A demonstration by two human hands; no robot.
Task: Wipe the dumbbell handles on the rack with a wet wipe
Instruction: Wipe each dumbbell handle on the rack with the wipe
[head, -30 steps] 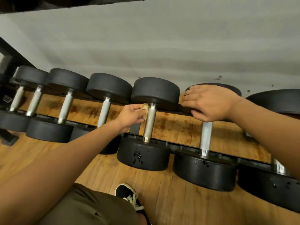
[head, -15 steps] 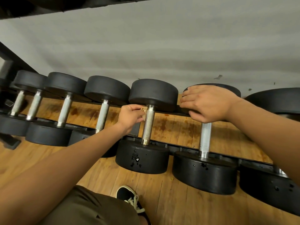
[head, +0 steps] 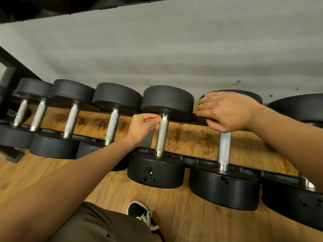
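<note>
Several black dumbbells with knurled steel handles lie in a row on a low rack (head: pixel 197 159). My left hand (head: pixel 142 126) pinches a small brownish wet wipe (head: pixel 157 124) against the upper left side of the middle dumbbell's handle (head: pixel 161 135), just under its far head (head: pixel 167 102). Only a scrap of the wipe shows past my fingers. My right hand (head: pixel 225 113) lies over the far head of the dumbbell to the right, fingers curled over its rim, above that one's handle (head: pixel 224 149).
Wooden floor (head: pixel 183 215) lies under and in front of the rack, a grey wall (head: pixel 174 49) behind it. My shoe (head: pixel 143 215) and knee are close below the middle dumbbell. More dumbbells stretch left (head: pixel 72 123) and right. A dark frame stands at the far left.
My left hand has slid the wipe a little up the handle toward the far head. The right hand has stayed on the neighbouring dumbbell's head.
</note>
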